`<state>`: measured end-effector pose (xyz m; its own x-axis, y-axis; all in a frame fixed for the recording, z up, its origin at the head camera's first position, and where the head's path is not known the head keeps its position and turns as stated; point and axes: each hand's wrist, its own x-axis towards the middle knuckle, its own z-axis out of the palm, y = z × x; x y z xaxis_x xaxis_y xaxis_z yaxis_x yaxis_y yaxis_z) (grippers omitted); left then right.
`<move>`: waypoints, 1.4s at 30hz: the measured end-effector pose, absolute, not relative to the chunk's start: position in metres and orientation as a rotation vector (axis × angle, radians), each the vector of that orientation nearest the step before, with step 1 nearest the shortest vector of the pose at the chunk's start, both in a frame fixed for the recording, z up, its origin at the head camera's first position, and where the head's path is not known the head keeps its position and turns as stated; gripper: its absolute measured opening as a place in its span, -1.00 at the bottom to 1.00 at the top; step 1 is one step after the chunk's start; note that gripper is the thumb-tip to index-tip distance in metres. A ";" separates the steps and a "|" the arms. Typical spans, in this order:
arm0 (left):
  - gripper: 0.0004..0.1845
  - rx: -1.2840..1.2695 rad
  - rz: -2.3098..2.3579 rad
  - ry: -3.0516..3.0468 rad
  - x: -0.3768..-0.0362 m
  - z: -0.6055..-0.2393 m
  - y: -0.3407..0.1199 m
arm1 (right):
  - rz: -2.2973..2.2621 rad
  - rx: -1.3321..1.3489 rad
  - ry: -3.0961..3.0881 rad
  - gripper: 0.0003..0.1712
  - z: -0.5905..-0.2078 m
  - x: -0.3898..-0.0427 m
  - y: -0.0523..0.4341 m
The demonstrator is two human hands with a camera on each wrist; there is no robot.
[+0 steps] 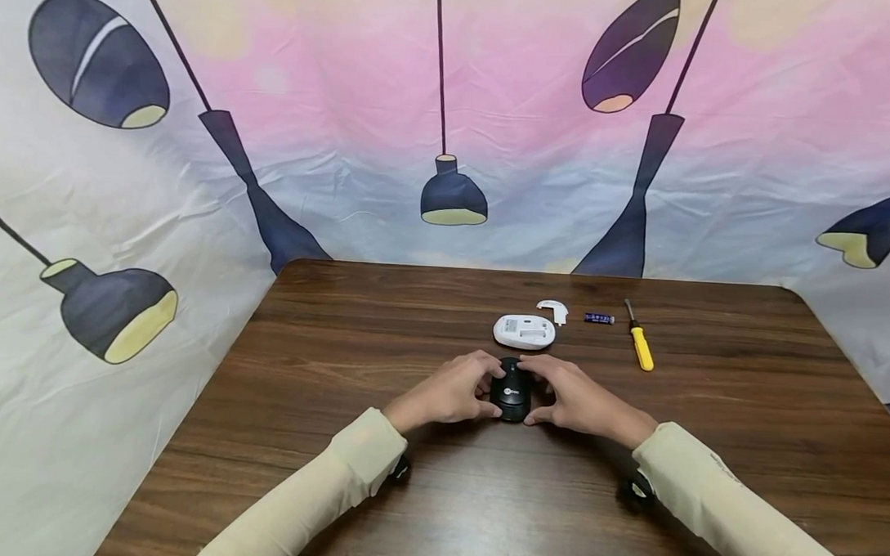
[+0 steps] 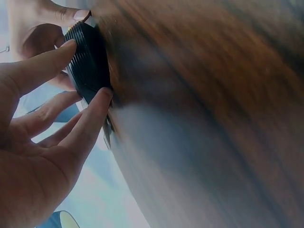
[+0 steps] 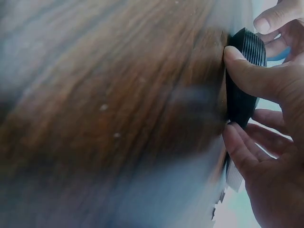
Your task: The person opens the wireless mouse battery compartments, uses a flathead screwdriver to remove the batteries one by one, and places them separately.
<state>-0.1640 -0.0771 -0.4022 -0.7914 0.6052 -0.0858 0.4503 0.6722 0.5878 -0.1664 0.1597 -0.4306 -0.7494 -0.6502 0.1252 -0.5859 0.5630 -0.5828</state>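
Both hands hold a black computer mouse (image 1: 513,394) that rests on the wooden table (image 1: 325,339), with a small light logo on its upper surface. The left hand (image 1: 452,390) grips its left side, bent index finger near the far end and thumb at the near end. From the opposite side the right hand (image 1: 577,395) grips it likewise. Both wrist views show fingertips against the ribbed side of the black mouse (image 2: 90,61). Just beyond lies a white mouse (image 1: 515,339), underside up, its battery bay uncovered.
A white battery cover (image 1: 556,309) lies behind the white mouse. To its right are a blue battery (image 1: 599,318) and a screwdriver (image 1: 641,348) with a yellow handle. A printed cloth (image 1: 363,103) hangs behind the table's far edge and at the sides.
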 end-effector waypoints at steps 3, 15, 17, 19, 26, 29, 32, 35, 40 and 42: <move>-0.47 0.855 0.812 2.610 -0.163 -0.403 -0.076 | -0.949 -1.072 2.685 -0.15 -0.432 -0.165 0.162; -0.41 0.896 0.823 2.623 -0.161 -0.402 -0.071 | -1.001 -1.088 2.687 -0.18 -0.431 -0.162 0.169; -0.38 0.890 0.807 2.628 -0.162 -0.402 -0.070 | -1.019 -1.073 2.670 -0.19 -0.431 -0.162 0.171; -0.36 0.886 0.795 2.633 -0.162 -0.402 -0.069 | -1.044 -1.047 2.644 -0.19 -0.430 -0.162 0.173; -0.37 0.916 0.781 2.672 -0.165 -0.403 -0.066 | -1.154 -0.978 2.551 -0.20 -0.431 -0.162 0.176; -0.38 0.907 0.798 2.668 -0.165 -0.403 -0.066 | -1.169 -0.962 2.542 -0.19 -0.431 -0.161 0.176; -0.38 0.867 0.851 2.626 -0.164 -0.403 -0.067 | -1.177 -0.962 2.544 -0.18 -0.431 -0.161 0.175; -0.39 0.828 0.916 2.573 -0.164 -0.402 -0.067 | -1.190 -0.986 2.550 -0.17 -0.431 -0.161 0.174; -0.39 0.814 0.957 2.549 -0.164 -0.402 -0.065 | -1.195 -1.046 2.586 -0.26 -0.434 -0.162 0.173; -0.39 0.817 0.954 2.561 -0.164 -0.401 -0.064 | -1.202 -1.064 2.601 -0.32 -0.435 -0.162 0.173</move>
<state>-0.1641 -0.0643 -0.4013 -0.7976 0.5992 -0.0683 0.4083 0.6199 0.6701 -0.1622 0.1730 -0.4347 -0.7546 -0.6246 0.2012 -0.5580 0.4495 -0.6976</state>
